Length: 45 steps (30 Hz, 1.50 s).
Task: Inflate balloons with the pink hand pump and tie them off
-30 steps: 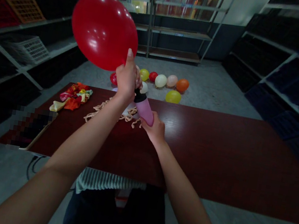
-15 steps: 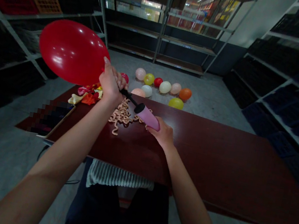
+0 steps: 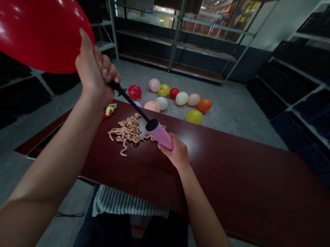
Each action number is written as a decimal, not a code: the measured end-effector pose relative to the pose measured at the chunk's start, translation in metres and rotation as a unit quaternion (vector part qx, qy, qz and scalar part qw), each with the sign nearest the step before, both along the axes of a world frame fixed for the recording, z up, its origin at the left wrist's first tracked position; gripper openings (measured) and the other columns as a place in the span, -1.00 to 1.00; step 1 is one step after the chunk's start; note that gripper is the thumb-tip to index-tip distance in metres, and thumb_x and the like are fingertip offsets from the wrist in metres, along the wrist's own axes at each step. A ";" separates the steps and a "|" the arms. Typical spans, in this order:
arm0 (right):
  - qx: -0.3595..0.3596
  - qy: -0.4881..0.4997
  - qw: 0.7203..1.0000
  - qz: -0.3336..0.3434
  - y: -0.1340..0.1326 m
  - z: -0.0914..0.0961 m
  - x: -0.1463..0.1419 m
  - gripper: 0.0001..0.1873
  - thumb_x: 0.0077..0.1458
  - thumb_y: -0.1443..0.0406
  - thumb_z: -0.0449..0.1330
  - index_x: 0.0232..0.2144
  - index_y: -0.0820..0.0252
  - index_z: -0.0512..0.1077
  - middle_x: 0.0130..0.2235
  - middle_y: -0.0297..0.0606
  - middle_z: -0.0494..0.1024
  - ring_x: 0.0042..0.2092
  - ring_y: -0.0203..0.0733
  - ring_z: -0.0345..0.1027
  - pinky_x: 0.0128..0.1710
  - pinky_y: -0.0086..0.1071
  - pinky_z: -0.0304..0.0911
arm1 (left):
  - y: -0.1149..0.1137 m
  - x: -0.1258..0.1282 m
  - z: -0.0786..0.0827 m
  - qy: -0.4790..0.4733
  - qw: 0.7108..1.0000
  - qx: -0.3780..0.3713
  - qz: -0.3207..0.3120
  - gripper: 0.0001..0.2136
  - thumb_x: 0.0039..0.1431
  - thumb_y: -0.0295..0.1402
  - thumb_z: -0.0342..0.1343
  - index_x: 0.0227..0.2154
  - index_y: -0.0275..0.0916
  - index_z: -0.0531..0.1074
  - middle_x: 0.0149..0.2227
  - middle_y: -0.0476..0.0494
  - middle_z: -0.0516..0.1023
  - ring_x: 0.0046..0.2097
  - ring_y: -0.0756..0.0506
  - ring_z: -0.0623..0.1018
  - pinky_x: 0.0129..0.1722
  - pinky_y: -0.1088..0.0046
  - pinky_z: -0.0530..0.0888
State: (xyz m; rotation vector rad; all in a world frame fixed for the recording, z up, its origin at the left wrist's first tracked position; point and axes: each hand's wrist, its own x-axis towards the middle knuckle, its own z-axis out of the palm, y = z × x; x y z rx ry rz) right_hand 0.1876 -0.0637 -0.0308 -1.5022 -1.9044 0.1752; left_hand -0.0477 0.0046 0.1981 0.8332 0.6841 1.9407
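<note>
A large, inflated red balloon [image 3: 33, 15] fills the upper left. My left hand [image 3: 93, 66] is closed at the balloon's neck and round the black end of a hand pump; the joint between them is hidden by my fingers. From there the pump's black rod runs down to its pink barrel [image 3: 163, 135]. My right hand [image 3: 176, 151] is wrapped round the barrel's lower end. Below the rod, a pile of beige, wavy long balloons [image 3: 128, 130] lies on the dark red-brown table [image 3: 221, 180]. Uninflated balloons [image 3: 110, 109] show partly behind my left forearm.
Inflated balloons of several colours lie on the floor beyond the table, among them an orange balloon [image 3: 205, 105] and a yellow one. A tablet-like object [image 3: 39, 148] is mostly covered by my left forearm. Metal shelves [image 3: 175, 46] stand behind and on both sides.
My left hand has moved up and left, away from my right hand, drawing more of the black rod out of the pink barrel. The red balloon looks larger and nearer.
</note>
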 end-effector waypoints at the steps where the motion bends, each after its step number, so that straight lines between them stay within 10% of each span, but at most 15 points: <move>1: -0.002 0.011 1.000 -0.008 0.000 0.000 0.002 -0.46 0.09 0.04 0.32 0.06 0.13 0.43 -0.10 -0.15 0.66 -0.16 -0.01 0.58 -0.18 -0.28 0.39 | 0.003 0.013 0.006 0.018 1.000 0.010 -0.002 -0.47 0.49 -0.05 -0.16 -0.60 -0.18 -0.05 -0.69 0.07 -0.11 -0.66 0.04 -0.05 -0.65 0.42 0.02; 10: 0.018 0.123 0.985 -0.116 0.003 -0.001 0.009 -0.57 0.10 -0.03 0.25 -0.11 0.09 0.43 -0.25 -0.20 0.66 -0.28 -0.01 0.58 -0.31 -0.32 0.34 | 0.036 0.123 0.029 0.103 0.993 0.028 -0.051 -0.47 0.50 -0.09 -0.14 -0.63 -0.17 0.00 -0.73 0.08 -0.02 -0.70 0.05 0.01 -0.70 0.39 0.02; 22: -0.037 0.125 0.967 -0.217 0.009 0.005 0.040 -0.45 -0.02 -0.17 0.31 -0.11 0.02 0.49 -0.28 -0.29 0.65 -0.25 -0.02 0.54 -0.38 -0.37 0.16 | 0.026 0.193 -0.075 0.009 0.995 -0.069 -0.071 -0.53 0.35 0.07 0.03 -0.52 -0.19 0.19 -0.63 0.04 0.09 -0.62 0.00 0.31 -0.64 0.51 0.24; 38: 0.113 -0.161 0.973 -0.123 -0.002 0.007 0.029 -0.50 0.07 -0.06 0.34 -0.12 0.17 0.52 -0.25 -0.17 0.66 -0.26 -0.12 0.52 -0.35 -0.37 0.11 | 0.021 0.060 -0.096 -0.122 0.980 -0.155 0.022 -0.48 0.48 -0.11 -0.14 -0.63 -0.16 -0.01 -0.73 0.14 0.00 -0.72 0.05 0.08 -0.71 0.49 0.16; 45: 0.159 -0.197 0.964 -0.079 -0.004 0.004 0.026 -0.53 0.11 -0.05 0.31 -0.13 0.18 0.51 -0.26 -0.18 0.66 -0.29 -0.14 0.52 -0.34 -0.37 0.15 | 0.008 -0.012 -0.074 -0.152 0.980 -0.126 0.041 -0.49 0.47 -0.09 -0.12 -0.61 -0.18 -0.03 -0.73 0.14 -0.02 -0.71 0.07 0.05 -0.68 0.51 0.12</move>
